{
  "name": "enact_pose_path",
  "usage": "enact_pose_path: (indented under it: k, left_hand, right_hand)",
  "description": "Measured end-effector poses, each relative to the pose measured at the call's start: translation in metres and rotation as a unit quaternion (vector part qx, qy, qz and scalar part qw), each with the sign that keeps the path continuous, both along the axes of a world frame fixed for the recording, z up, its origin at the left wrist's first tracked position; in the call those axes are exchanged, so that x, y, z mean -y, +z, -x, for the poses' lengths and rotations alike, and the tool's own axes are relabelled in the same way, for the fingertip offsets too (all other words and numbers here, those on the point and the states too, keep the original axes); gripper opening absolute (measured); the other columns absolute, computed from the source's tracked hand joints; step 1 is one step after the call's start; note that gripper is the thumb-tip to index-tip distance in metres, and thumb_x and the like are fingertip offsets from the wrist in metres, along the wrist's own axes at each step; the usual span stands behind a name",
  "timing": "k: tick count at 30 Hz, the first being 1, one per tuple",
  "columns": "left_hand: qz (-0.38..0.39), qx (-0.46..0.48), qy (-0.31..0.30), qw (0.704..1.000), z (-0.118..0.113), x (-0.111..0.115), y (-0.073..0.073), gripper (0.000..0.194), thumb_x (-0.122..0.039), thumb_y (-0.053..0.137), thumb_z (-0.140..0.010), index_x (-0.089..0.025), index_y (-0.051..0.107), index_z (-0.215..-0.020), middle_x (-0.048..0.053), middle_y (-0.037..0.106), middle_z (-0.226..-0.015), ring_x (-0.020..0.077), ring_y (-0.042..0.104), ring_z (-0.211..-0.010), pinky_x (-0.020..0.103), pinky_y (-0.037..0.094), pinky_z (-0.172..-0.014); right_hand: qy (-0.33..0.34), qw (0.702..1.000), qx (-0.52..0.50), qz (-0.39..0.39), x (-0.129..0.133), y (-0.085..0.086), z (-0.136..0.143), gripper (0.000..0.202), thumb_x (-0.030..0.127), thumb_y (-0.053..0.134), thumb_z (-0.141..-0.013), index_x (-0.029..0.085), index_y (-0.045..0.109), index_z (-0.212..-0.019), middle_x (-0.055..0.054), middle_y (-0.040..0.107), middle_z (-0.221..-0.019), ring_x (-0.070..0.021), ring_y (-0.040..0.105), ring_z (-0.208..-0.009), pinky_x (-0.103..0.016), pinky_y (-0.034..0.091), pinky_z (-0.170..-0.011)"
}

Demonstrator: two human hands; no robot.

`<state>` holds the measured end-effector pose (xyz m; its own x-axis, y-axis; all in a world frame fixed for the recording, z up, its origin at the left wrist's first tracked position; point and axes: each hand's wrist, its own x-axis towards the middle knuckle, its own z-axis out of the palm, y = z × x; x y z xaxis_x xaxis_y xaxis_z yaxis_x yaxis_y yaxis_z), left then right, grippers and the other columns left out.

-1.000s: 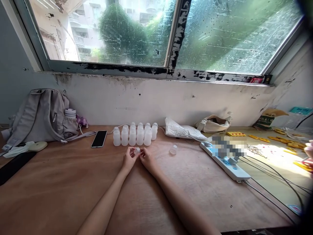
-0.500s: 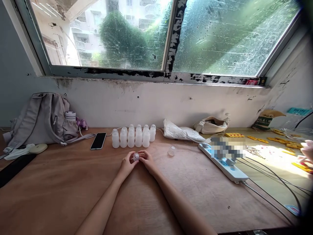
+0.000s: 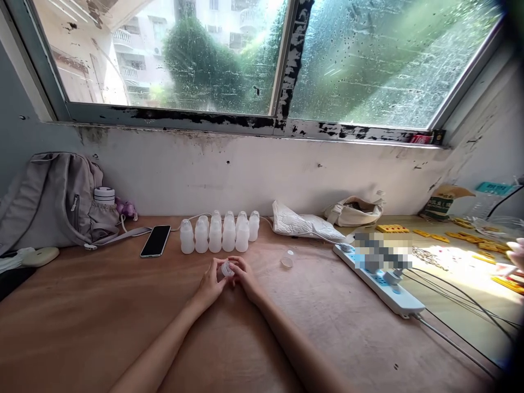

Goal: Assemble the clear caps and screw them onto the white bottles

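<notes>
Between my two hands is a small clear plastic bottle top [image 3: 226,268] with a ridged rim, above the wooden table. My left hand [image 3: 210,285] grips it from the left with thumb and fingers. From the right, the fingers of my right hand [image 3: 244,277] curl round it too, and they hide part of it. Several frosted white baby bottles [image 3: 215,238] with clear caps stand upright in rows just beyond my hands. A loose clear cap [image 3: 287,259] sits on the table to the right of my right hand.
A phone [image 3: 156,241] and a grey backpack [image 3: 53,202] are on the left. A power strip [image 3: 399,297] with cables runs along the right, near a white padded pouch [image 3: 303,222] and a cloth bag [image 3: 354,210]. Another person's hand [image 3: 516,254] shows at the right edge, by yellow parts [image 3: 393,228].
The view has shifted slightly. The bottle top has tilted between my fingers, and my right fingers have come further over it. The bottles and the loose cap stay in place.
</notes>
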<state>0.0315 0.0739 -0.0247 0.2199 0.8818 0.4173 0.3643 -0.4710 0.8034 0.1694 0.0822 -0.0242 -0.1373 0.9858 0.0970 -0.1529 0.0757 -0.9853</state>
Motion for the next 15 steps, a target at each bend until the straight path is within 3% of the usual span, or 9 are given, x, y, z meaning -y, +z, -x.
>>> enact_pose_path:
  k: [4,9,15]
  left_hand:
    - [-0.032,-0.033,-0.009,0.999,0.004,-0.013,0.006,0.031,-0.019,0.058,-0.070,-0.021,0.051,-0.099,0.006,0.054,-0.105,0.0183,0.052,-0.098,0.033,0.042,-0.085]
    - [0.052,-0.008,-0.052,0.997,0.006,-0.024,0.012,0.025,-0.025,0.054,-0.073,-0.018,0.050,-0.097,0.002,0.062,-0.081,0.0131,0.058,-0.069,0.024,0.046,-0.063]
    - [0.094,0.028,0.004,0.995,0.006,-0.040,0.009,0.011,-0.026,0.046,-0.076,-0.017,0.052,-0.079,0.002,0.061,-0.075,0.0142,0.058,-0.065,0.024,0.046,-0.061]
  right_hand:
    - [0.046,0.999,-0.015,0.021,-0.006,-0.001,-0.004,0.032,0.037,0.063,-0.065,0.014,0.057,-0.087,0.001,0.057,-0.058,-0.0092,0.051,-0.042,-0.020,0.042,-0.038]
    - [0.030,0.999,-0.014,0.001,-0.019,-0.005,-0.005,0.030,0.035,0.066,-0.065,0.016,0.056,-0.085,0.001,0.059,-0.063,-0.0089,0.051,-0.044,-0.021,0.044,-0.039]
    - [0.003,0.998,0.053,-0.040,-0.035,-0.005,0.002,0.026,0.035,0.064,-0.067,0.016,0.057,-0.084,0.000,0.059,-0.066,-0.0093,0.051,-0.046,-0.022,0.045,-0.042]
